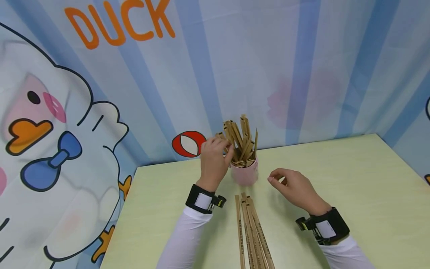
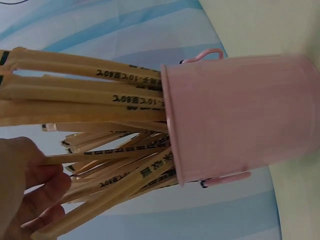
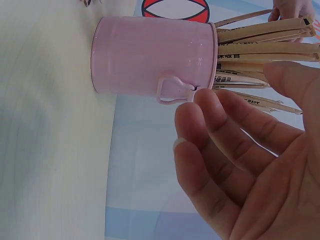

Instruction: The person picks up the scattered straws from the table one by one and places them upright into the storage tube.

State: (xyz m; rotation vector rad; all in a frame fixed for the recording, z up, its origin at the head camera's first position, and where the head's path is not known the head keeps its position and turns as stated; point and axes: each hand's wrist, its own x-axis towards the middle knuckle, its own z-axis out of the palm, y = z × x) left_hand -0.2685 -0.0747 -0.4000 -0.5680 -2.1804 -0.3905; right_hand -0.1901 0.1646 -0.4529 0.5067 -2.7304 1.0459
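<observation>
A pink bucket (image 1: 244,176) with small side handles stands upright, packed with paper-wrapped straws (image 1: 237,136) that stick out of its top. My left hand (image 1: 215,160) is at the bucket's left side, pinching the end of one thin wrapped straw (image 2: 107,154) whose other end is still inside the bucket. To the right of the bucket, my right hand (image 1: 297,188) hovers above the table with loosely bent fingers and holds nothing. In the right wrist view its fingertips appear in front of the bucket's handle (image 3: 172,90). Several wrapped straws (image 1: 252,228) lie in a loose bundle on the table between my forearms.
The pale yellow table (image 1: 352,179) ends at a cloth backdrop (image 1: 242,67) right behind the bucket. A printed duck (image 1: 60,149) fills the backdrop's left side. Each wrist wears a black strap (image 1: 201,200) with a small camera.
</observation>
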